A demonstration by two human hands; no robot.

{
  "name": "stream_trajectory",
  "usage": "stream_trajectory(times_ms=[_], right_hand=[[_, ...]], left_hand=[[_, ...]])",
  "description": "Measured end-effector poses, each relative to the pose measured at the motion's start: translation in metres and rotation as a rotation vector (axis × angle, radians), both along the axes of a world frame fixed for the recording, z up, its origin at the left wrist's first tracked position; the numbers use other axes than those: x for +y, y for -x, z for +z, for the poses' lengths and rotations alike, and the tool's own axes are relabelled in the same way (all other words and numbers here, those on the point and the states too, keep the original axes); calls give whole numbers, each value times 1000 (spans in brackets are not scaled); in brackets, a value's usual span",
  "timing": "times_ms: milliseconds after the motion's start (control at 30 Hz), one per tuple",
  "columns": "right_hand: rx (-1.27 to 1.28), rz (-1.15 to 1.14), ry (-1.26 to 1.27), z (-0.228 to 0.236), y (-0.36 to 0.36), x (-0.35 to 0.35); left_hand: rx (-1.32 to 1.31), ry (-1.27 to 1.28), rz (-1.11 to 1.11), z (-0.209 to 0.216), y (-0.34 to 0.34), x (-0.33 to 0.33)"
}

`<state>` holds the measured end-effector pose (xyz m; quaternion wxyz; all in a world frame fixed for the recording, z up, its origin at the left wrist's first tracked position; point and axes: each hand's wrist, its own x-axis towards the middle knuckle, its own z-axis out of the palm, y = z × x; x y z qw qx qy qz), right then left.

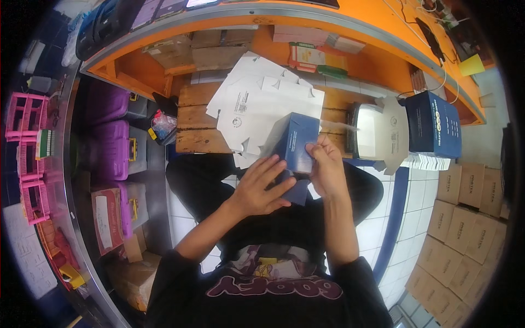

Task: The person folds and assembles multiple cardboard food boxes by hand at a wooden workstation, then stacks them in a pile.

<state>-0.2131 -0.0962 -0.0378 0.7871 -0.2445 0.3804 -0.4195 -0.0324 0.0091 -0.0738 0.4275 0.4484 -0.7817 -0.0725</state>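
Observation:
A blue cardboard box [299, 136] with white print is held up over my lap, partly folded, a flap hanging at its lower end. My right hand [326, 164] grips its right edge, thumb on the blue face. Along the box's lower left side my left hand [257, 186] presses with fingers stretched over the flap; its grip on the far side is hidden. Beyond the box, flat white carton sheets [268, 98] lie fanned out on a wooden bench [197, 120].
An open carton with a white inside [374, 134] and a finished blue box [435, 124] stand to the right. Brown cartons [459, 229] are stacked at the lower right. An orange table [372, 33] spans the back. Purple-lidded bins [112, 150] line the left.

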Motion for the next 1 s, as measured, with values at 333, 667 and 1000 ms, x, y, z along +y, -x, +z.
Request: stream_trajectory(times_ms=[333, 667, 1000], right_hand=[[-230, -32, -48, 13, -9, 27], [-66, 58, 121, -15, 4, 42], [16, 160, 286, -33, 16, 51]], left_hand=[[-12, -20, 146, 25, -8, -7], [177, -142, 76, 31, -13, -6], [156, -157, 51, 49, -4, -12]])
